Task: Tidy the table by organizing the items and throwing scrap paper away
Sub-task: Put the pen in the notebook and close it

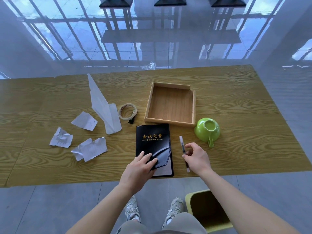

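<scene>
A black notebook (152,137) with gold lettering lies on the wooden table (236,115), its lower cover corner curled up. My left hand (140,168) rests on that curled corner, fingers pressing it. My right hand (196,157) hovers over a pen (182,144) lying right of the notebook, thumb and fingers curved around its middle, touching it. Three crumpled scraps of paper (61,137) (84,120) (90,149) lie at the left. An empty wooden tray (170,105) sits behind the notebook. A green cup (207,130) lies upside down to the right.
A folded white paper plane (104,107) and a roll of tape (127,111) sit between the scraps and the tray. A yellow-green waste bin (206,210) stands on the floor by my right foot. A clear wrapper (149,65) lies on the floor behind the table.
</scene>
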A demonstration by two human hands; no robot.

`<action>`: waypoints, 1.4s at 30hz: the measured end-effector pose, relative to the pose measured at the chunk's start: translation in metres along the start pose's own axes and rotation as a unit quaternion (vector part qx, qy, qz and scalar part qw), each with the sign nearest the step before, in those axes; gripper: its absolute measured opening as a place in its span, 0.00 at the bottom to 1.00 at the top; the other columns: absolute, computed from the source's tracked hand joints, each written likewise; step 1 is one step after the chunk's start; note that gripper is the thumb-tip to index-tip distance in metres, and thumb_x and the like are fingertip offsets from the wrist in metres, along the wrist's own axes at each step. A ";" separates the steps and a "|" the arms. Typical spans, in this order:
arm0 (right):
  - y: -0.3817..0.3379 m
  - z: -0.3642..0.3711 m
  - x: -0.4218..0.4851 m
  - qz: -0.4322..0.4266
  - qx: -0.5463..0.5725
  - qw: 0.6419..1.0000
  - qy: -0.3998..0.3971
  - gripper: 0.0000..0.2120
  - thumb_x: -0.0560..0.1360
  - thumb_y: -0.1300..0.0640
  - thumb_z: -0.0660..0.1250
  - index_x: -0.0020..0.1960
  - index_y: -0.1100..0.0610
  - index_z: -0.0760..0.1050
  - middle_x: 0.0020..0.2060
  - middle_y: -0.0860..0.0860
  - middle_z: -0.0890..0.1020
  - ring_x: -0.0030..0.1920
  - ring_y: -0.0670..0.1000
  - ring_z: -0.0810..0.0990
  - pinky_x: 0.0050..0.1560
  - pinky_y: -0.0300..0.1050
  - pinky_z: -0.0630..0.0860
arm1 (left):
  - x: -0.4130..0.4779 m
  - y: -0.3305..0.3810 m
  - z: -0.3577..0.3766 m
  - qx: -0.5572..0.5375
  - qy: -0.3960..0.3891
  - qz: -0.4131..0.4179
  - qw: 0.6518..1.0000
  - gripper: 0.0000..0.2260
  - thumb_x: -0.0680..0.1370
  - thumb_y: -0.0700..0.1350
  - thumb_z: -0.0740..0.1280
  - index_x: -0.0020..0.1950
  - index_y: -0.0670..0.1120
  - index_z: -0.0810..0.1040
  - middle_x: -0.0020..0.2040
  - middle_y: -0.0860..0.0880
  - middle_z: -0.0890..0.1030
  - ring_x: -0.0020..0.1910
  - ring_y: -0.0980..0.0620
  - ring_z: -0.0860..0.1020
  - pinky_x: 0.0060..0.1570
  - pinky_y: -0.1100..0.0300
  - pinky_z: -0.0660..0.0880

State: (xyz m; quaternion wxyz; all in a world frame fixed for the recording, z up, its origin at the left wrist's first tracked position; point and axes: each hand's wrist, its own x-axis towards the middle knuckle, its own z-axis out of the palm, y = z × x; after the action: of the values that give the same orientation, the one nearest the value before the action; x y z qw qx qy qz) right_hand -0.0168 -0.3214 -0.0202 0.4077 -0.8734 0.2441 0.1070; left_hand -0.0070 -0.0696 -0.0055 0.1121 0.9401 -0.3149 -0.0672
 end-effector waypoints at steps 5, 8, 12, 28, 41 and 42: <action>-0.009 0.003 -0.005 -0.001 0.042 0.999 -0.007 0.17 0.71 0.59 0.73 0.59 0.52 0.77 0.40 0.45 0.80 0.45 0.49 0.79 0.48 0.44 0.74 | -0.007 -0.004 0.005 -0.123 0.016 -0.052 0.991 0.18 0.79 0.45 0.69 0.69 0.48 0.76 0.69 0.48 0.76 0.71 0.44 0.71 0.64 0.51 0.74; -0.017 0.007 -0.010 0.000 0.065 0.998 -0.013 0.18 0.72 0.59 0.74 0.60 0.53 0.78 0.42 0.46 0.82 0.46 0.50 0.80 0.52 0.48 0.77 | -0.012 -0.001 0.001 -0.126 0.055 -0.068 0.988 0.19 0.77 0.43 0.70 0.68 0.48 0.77 0.67 0.51 0.78 0.64 0.49 0.77 0.53 0.53 0.80; -0.030 0.015 -0.015 0.005 0.109 0.993 -0.039 0.18 0.72 0.59 0.74 0.60 0.52 0.78 0.45 0.48 0.83 0.47 0.50 0.82 0.54 0.53 0.81 | -0.021 0.004 0.001 -0.187 0.107 -0.111 0.970 0.19 0.77 0.38 0.68 0.68 0.46 0.76 0.66 0.53 0.79 0.63 0.52 0.78 0.54 0.55 0.79; -0.098 0.077 -0.005 0.065 0.165 0.976 -0.128 0.13 0.73 0.64 0.72 0.57 0.56 0.77 0.44 0.54 0.84 0.42 0.52 0.85 0.46 0.51 0.85 | -0.049 -0.016 0.000 -0.496 0.244 -0.421 0.720 0.10 0.77 0.39 0.68 0.39 0.52 0.79 0.39 0.48 0.82 0.44 0.41 0.81 0.43 0.41 0.81; -0.106 0.102 -0.001 0.071 0.216 0.964 -0.138 0.14 0.77 0.67 0.64 0.61 0.60 0.78 0.48 0.54 0.84 0.45 0.53 0.85 0.49 0.49 0.84 | -0.059 -0.027 -0.008 -0.616 0.262 -0.413 0.617 0.10 0.79 0.35 0.66 0.51 0.50 0.79 0.49 0.49 0.84 0.45 0.58 0.83 0.43 0.55 0.83; -0.107 0.102 -0.001 0.072 0.230 0.959 -0.148 0.14 0.78 0.68 0.62 0.61 0.60 0.78 0.47 0.55 0.84 0.44 0.54 0.85 0.47 0.48 0.84 | -0.059 -0.028 -0.008 -0.619 0.262 -0.412 0.615 0.10 0.79 0.34 0.66 0.51 0.50 0.79 0.48 0.50 0.84 0.45 0.58 0.83 0.42 0.56 0.83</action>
State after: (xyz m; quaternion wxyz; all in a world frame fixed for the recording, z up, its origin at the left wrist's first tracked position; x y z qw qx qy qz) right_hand 0.0385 -0.1840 -0.0150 0.6202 -0.7105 0.2616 0.2051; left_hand -0.0362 -0.0109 -0.0016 0.7054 0.6565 0.2648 -0.0359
